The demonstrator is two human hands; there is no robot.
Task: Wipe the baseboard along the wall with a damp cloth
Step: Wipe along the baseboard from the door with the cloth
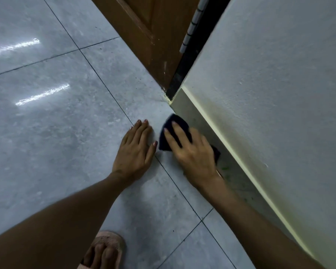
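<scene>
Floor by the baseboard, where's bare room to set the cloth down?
Open tile left of the left hand, and between the sandalled foot and baseboard. Crowded where the right hand presses the cloth near the door.

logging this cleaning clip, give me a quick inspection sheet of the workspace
surface: grey tiled floor with dark grout lines and light glare.
job's things: dark cloth pressed at the foot of the baseboard; pale wall above it.
clutter: small dark specks on the floor by the door; green flecks on the baseboard near the wrist.
grippers: right hand flat on the cloth; left hand flat on the floor, empty.
cables: nothing seen.
surroundings: brown wooden door with scuffed lower edge; a sandalled foot at the bottom.
</scene>
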